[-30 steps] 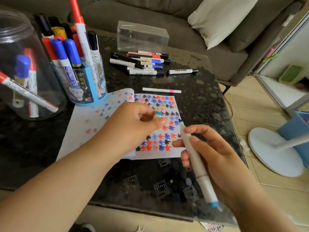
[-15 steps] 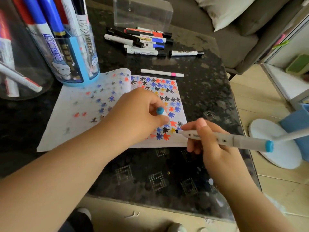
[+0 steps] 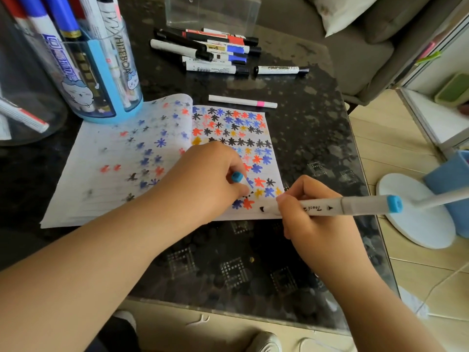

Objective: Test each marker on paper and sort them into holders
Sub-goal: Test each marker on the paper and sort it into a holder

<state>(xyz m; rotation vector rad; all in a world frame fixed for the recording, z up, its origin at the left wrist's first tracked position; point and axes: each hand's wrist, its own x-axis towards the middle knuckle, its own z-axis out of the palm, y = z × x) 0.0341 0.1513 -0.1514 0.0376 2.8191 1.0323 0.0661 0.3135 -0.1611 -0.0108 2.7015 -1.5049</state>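
1. Setting: a dark speckled table (image 3: 317, 138) stands before a grey sofa (image 3: 355, 54), with pale floor to the right. An open notebook (image 3: 106, 174) lies on the table, its right page crowded with coloured star marks.

2. Right hand (image 3: 314, 224): fingers curled round a grey marker (image 3: 330, 207), held like a pen. The barrel runs out to the right and ends in a blue cap end. Its tip rests at a small black mark on the near right corner of the page, evidently the last bare patch left for a test.

3. Left hand (image 3: 210, 179): fingers closed on a blue-ended cap (image 3: 237, 177), probably the one pulled off the marker and kept ready for recapping. The hand rests on the right page, which also pins the notebook against the stroke.

4. Just beyond the page lies a white pen (image 3: 242, 101) with a pink band. Whether it has been tested cannot be told.

5. Far centre: a heap of markers (image 3: 210, 50) lies before a clear box (image 3: 213, 11), likely awaiting test.

6. Far left: a blue cup (image 3: 101, 85) is packed with upright markers. A clear jar (image 3: 22, 97) beside it holds a few more. These appear to be the two sorting holders.
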